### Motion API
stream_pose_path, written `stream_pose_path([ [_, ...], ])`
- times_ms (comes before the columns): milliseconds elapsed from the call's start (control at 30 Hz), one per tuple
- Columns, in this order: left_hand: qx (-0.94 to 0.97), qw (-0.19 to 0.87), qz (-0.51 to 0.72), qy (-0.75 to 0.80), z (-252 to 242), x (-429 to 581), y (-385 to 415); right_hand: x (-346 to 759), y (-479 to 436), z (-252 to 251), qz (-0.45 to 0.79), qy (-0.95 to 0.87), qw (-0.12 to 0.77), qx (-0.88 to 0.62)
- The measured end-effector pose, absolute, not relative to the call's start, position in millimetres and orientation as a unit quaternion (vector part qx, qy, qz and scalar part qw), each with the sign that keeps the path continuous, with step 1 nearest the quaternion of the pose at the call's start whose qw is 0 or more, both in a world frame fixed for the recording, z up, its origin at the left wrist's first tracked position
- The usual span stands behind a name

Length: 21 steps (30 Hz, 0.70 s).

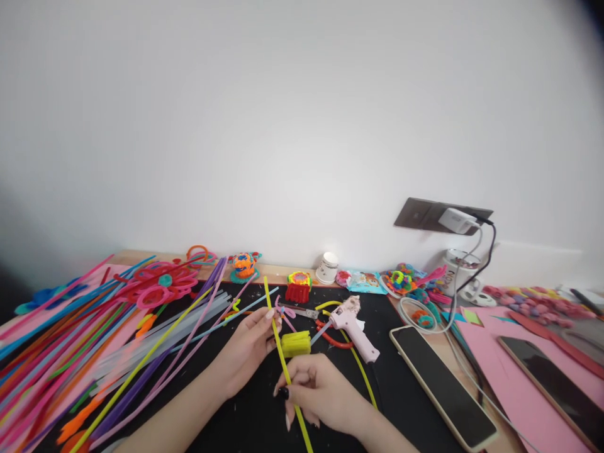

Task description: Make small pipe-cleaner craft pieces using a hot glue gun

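A long yellow pipe cleaner (282, 352) slants across the middle of the black mat. My left hand (253, 340) pinches it near its upper part between thumb and fingers. Lower down, my right hand (325, 391) has its fingers curled closed around the same pipe cleaner. Just beyond my right hand lies a bundle of short yellow pieces (296, 344). Behind that bundle are a pink glue gun (355, 330) and red-handled pliers (336, 340). A small pink pipe-cleaner shape (285, 311) shows beside my left fingertips.
Many coloured pipe cleaners (56, 352) and clear glue sticks (189, 324) spread over the left side. On the right lie two phones (443, 387) (552, 384), pink sheets (495, 371) and a charging cable (460, 352). Paper cup (326, 268) and mug (457, 270) stand by the wall.
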<state>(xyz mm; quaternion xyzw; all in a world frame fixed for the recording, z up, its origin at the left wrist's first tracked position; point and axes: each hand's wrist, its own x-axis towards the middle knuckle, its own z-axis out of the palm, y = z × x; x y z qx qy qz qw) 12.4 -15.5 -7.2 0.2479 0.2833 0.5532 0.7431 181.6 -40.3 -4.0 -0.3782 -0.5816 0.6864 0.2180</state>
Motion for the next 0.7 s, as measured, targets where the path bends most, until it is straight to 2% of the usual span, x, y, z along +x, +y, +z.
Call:
stream_pose_path([
  [167,0.244,0.728,0.564,0.304,-3,9,-13,181,-40,-5,0.683,-0.570,0.241,-0.389],
  [500,0.284,0.651,0.609,0.354,-5,3,-11,182,-39,-8,0.689,-0.565,0.231,-0.391],
  [700,0.276,0.667,0.596,0.352,-6,2,-9,188,-37,-2,0.761,-0.485,0.304,-0.306],
])
